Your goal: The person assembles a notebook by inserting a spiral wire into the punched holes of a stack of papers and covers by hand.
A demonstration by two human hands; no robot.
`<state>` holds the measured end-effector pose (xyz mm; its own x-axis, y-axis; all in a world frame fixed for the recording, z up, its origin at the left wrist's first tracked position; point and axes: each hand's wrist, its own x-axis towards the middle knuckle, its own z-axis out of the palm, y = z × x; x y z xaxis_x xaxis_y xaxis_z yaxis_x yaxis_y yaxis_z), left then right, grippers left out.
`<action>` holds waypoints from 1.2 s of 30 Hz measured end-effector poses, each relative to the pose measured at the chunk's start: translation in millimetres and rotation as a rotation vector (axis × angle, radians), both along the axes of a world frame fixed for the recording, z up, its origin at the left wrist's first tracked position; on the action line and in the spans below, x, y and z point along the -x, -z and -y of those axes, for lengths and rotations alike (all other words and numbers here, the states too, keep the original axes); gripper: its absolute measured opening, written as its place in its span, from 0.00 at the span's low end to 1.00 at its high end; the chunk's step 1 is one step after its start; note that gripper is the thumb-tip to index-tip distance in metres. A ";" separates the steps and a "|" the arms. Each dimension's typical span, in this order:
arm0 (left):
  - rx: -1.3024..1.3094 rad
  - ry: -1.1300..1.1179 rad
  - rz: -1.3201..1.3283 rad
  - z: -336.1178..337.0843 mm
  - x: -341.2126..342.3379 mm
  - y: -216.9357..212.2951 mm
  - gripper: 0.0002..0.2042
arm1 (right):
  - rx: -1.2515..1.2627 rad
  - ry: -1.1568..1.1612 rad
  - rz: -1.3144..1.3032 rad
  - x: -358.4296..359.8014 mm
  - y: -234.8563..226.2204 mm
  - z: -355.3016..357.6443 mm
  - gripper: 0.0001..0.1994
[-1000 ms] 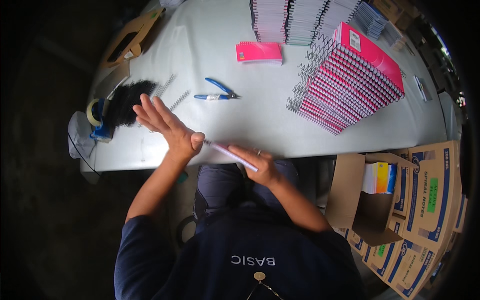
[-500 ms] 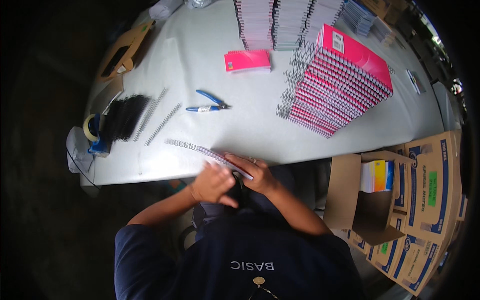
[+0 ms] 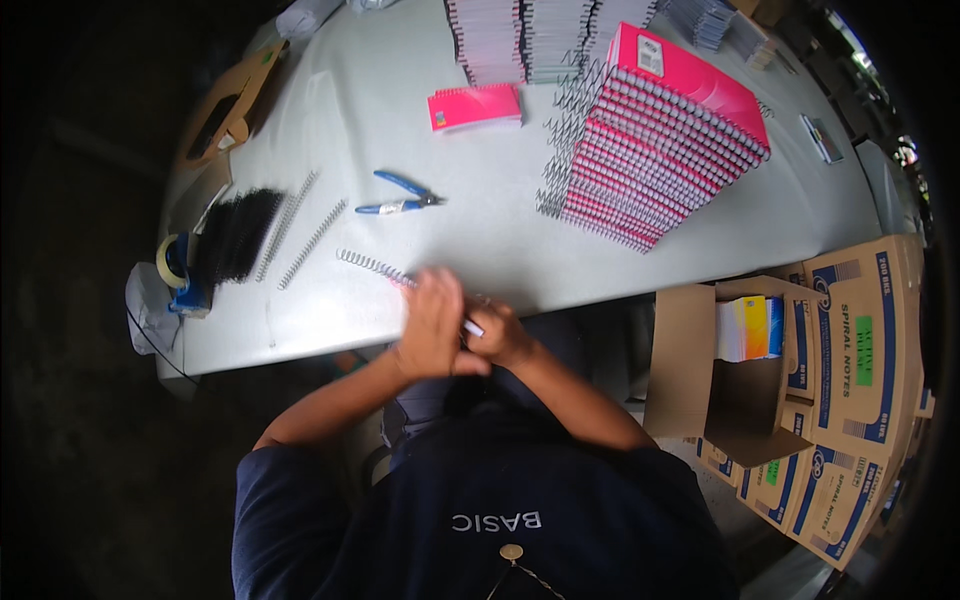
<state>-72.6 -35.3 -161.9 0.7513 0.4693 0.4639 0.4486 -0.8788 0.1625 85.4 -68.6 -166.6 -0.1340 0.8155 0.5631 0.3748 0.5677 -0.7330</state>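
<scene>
Across your dark shirt (image 3: 470, 490) runs pale block lettering (image 3: 495, 522) — upside down from here. At your right, a brown carton (image 3: 838, 400) bears sideways dark lettering, numbers and a printed green label (image 3: 863, 352). The white label (image 3: 650, 57) on the top pink notebook (image 3: 705, 85) — too small to read.

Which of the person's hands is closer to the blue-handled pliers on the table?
Left. The left hand is on the person's side of the blue-handled pliers, slightly right of them; the right hand, also on that side, is farther right and farther away.
</scene>
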 end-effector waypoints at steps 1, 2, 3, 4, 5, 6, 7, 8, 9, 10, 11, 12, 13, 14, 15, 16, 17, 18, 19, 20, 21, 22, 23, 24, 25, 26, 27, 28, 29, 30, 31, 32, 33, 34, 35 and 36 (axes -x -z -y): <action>-0.017 0.219 0.211 14.7 8.3 23.6 0.52 | 0.095 -0.037 -0.148 -1.2 -13.9 -3.0 0.21; 0.096 0.267 0.089 25.8 14.3 10.3 0.51 | 0.049 -0.045 -0.126 -5.2 -16.6 -7.9 0.21; -0.115 0.244 0.173 9.0 8.8 4.0 0.50 | 0.003 -0.054 -0.103 -9.0 -18.2 -13.0 0.21; -0.292 0.210 0.252 -4.6 -0.1 -16.5 0.49 | -0.009 -0.067 -0.090 -7.2 -15.5 -5.1 0.21; -0.630 0.012 0.186 -18.9 -10.6 -31.4 0.47 | -0.048 -0.121 -0.030 -10.6 -11.8 -4.8 0.21; -0.451 -0.051 0.190 -9.3 -12.5 -29.7 0.48 | 0.071 -0.152 -0.043 -5.3 -8.7 -6.7 0.20; -0.299 -0.114 0.206 -9.7 -21.0 -29.4 0.49 | 0.100 -0.143 -0.080 -3.0 -1.8 -7.1 0.20; -0.148 -0.183 0.219 -10.5 -25.6 -30.9 0.49 | 0.129 -0.141 -0.117 -0.8 -2.9 -6.7 0.20; 0.225 0.001 0.143 4.4 -15.7 -10.7 0.50 | 0.155 -0.129 -0.161 -1.0 -4.1 -7.1 0.20; 0.037 0.186 0.200 16.3 -1.0 18.0 0.49 | 0.174 -0.121 -0.208 -0.1 -14.8 -11.4 0.19; 0.044 0.137 0.158 20.5 6.7 12.3 0.46 | 0.199 -0.088 -0.254 -4.3 -20.1 -15.2 0.19; 0.062 0.084 0.114 24.2 11.0 -0.6 0.43 | 0.178 -0.089 -0.287 -6.4 -20.8 -20.4 0.18; -0.012 0.005 0.077 17.0 -0.2 -27.9 0.38 | 0.182 -0.084 -0.328 -6.5 -16.2 -20.9 0.18; -0.084 -0.074 0.043 4.7 -16.1 -58.6 0.32 | 0.189 -0.081 -0.364 -6.1 -10.3 -17.4 0.17; 0.020 -0.061 0.078 -1.7 -28.1 -75.4 0.19 | 0.195 -0.084 -0.269 -8.9 -6.6 -17.2 0.16; 0.058 -0.024 0.062 -7.5 -28.1 -79.0 0.16 | 0.238 -0.076 -0.253 -7.8 -9.4 -18.2 0.16; 0.097 0.015 0.047 -12.7 -25.8 -82.4 0.14 | 0.281 -0.067 -0.236 -6.5 -12.1 -18.2 0.17; 0.137 0.055 0.032 -18.3 -23.9 -86.0 0.11 | 0.324 -0.056 -0.218 -5.8 -14.6 -18.9 0.18; 0.179 0.075 0.049 -25.3 -24.9 -95.2 0.10 | 0.263 -0.035 -0.116 -5.8 -15.4 -20.3 0.18; 0.211 0.082 0.005 -31.6 -24.5 -100.6 0.10 | 0.324 -0.033 -0.193 -6.2 -16.0 -21.5 0.18; 0.243 0.088 -0.038 -37.5 -23.9 -104.9 0.09 | 0.385 -0.030 -0.270 -6.5 -16.7 -22.7 0.18; 0.278 0.091 -0.084 -40.8 -22.9 -107.8 0.09 | 0.448 -0.032 -0.350 -5.2 -17.5 -23.1 0.18; 0.286 0.106 -0.119 -42.6 -23.2 -110.2 0.07 | 0.425 -0.055 -0.409 -3.1 -17.3 -23.6 0.17; 0.324 0.096 -0.070 -41.7 -24.0 -110.7 0.07 | 0.401 -0.078 -0.468 -0.7 -16.9 -24.0 0.17; 0.362 0.085 -0.020 -40.4 -25.8 -110.9 0.07 | 0.376 -0.102 -0.526 0.0 -17.2 -24.3 0.16; 0.400 0.075 0.030 -39.7 -26.8 -111.2 0.07 | 0.385 -0.082 -0.466 -1.1 -17.4 -24.6 0.16; 0.370 0.082 -0.035 -42.0 -24.8 -112.2 0.07 | 0.393 -0.063 -0.406 -2.9 -17.8 -24.9 0.16; 0.340 0.090 -0.099 -46.6 -21.5 -113.6 0.07 | 0.401 -0.042 -0.345 -4.7 -19.5 -25.0 0.15; 0.309 0.098 -0.163 -49.2 -20.1 -115.3 0.08 | 0.427 -0.043 -0.338 -5.7 -21.3 -24.4 0.15; 0.308 0.113 -0.148 -49.5 -20.1 -117.3 0.08 | 0.452 -0.045 -0.332 -6.4 -23.2 -23.4 0.15; 0.307 0.126 -0.134 -48.9 -21.1 -123.1 0.08 | 0.477 -0.047 -0.325 -6.7 -25.2 -22.8 0.15; 0.306 0.139 -0.119 -48.2 -22.0 -126.6 0.08 | 0.454 -0.055 -0.354 -6.1 -22.9 -23.2 0.15; 0.315 0.139 -0.114 -47.6 -22.6 -125.4 0.08 | 0.430 -0.062 -0.382 -5.1 -18.8 -24.2 0.14; 0.323 0.138 -0.107 -46.4 -23.2 -122.8 0.08 | 0.407 -0.070 -0.410 -4.5 -19.7 -24.9 0.14; 0.332 0.138 -0.101 -45.1 -23.8 -121.7 0.08 | 0.405 -0.067 -0.395 -4.5 -20.6 -24.7 0.14; 0.334 0.106 -0.110 -43.3 -24.1 -122.2 0.08 | 0.403 -0.063 -0.380 -4.7 -21.6 -24.0 0.14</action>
